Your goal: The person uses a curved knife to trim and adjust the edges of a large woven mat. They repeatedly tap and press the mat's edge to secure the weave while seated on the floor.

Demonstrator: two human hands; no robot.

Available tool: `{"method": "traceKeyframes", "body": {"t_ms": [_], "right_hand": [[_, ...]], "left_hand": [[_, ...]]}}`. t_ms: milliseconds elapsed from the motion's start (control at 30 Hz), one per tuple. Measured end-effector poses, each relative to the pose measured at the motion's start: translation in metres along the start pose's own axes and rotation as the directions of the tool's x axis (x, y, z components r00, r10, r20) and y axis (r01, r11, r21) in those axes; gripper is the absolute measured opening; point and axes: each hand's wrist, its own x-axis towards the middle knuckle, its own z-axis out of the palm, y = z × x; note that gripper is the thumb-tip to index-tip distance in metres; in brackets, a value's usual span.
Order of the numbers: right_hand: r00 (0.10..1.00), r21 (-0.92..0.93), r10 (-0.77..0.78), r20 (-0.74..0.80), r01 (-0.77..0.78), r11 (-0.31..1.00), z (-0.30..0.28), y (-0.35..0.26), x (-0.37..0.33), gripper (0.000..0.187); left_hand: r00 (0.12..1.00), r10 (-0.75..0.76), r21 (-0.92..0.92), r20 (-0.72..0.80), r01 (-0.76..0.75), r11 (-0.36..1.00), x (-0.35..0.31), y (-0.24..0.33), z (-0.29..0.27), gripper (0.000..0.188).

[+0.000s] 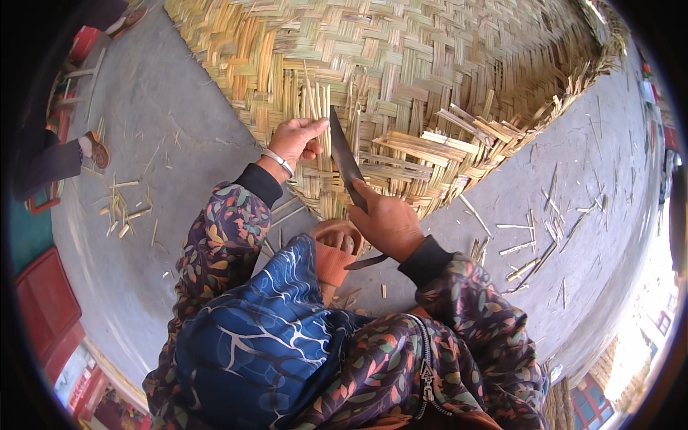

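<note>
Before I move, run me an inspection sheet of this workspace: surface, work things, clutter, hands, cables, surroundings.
Surface: grey floor, partly covered by the woven mat.
Work things: mat, with loose strips sticking out near the closest corner; a dark knife, its blade pointing away from the wearer.
Clutter: straw scraps scattered on the floor, both sides.
Hands: left hand pinches strips, close to the blade; right hand grips the knife.
Cables: nothing seen.
Surroundings: another person's shoe at left; red panel lower left.
</note>
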Motion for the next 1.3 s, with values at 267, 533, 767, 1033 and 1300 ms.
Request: {"method": "traceKeyframes", "body": {"t_ms": [267, 533, 767, 1033, 1300], "right_hand": [[0.996, -0.059, 0.055, -0.064, -0.059, 0.997, 0.02, -0.011, 0.03, 0.05], [0.998, -0.046, 0.006, -0.068, -0.009, 0.999, 0.021, -0.004, 0.036, 0.056], [0.996, -0.057, -0.002, -0.085, -0.002, 0.998, 0.02, -0.001, 0.035, 0.056], [0.995, -0.07, -0.036, -0.098, 0.029, 0.997, 0.022, 0.0, 0.037, 0.054], [0.987, -0.121, -0.057, -0.148, 0.039, 0.992, 0.021, 0.004, 0.038, 0.049]], "left_hand": [[0.994, -0.053, 0.099, 0.096, 0.043, 0.994, -0.01, 0.008, 0.001, 0.021], [0.952, -0.246, -0.042, 0.183, 0.258, 0.965, -0.048, -0.005, -0.001, 0.022], [0.933, -0.299, -0.132, 0.2, 0.328, 0.936, -0.032, -0.017, 0.001, 0.017], [0.992, -0.108, 0.14, -0.072, 0.117, 0.983, 0.015, 0.005, 0.007, 0.025], [0.971, 0.236, 0.632, 0.04, -0.208, 0.747, -0.007, 0.0, -0.001, 0.045]]}}
